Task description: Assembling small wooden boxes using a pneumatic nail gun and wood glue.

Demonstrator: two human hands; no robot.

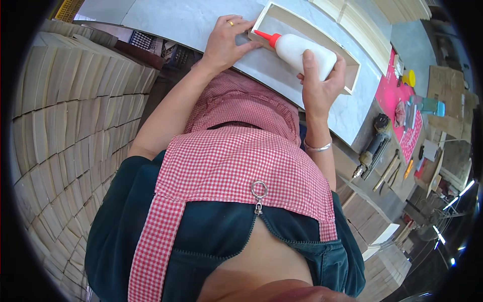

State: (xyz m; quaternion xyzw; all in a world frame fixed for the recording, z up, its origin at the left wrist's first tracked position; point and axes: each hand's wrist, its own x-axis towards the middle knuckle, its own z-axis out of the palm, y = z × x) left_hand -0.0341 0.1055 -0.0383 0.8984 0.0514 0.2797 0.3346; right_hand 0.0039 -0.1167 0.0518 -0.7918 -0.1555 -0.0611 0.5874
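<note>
My right hand (322,85) is wrapped round a white squeeze bottle (297,53) with a red pointed nozzle (266,37). The bottle is tilted over a long, pale wooden frame (347,54) and hides part of its near side. Its nozzle points left, toward the frame's left end. That end is held at its corner by my left hand (227,43), with thumb and fingers on either side; the fingertips are partly hidden. The frame rests on a grey marbled tabletop (271,78). Whether any glue comes from the nozzle cannot be made out.
Pale wooden strips (347,25) lie beyond the frame. Stacked wooden pieces (75,100) rise high on my left. To the right are a nail gun (375,143), a hammer (386,171), a pink sheet (395,95) and a yellow round container (409,78).
</note>
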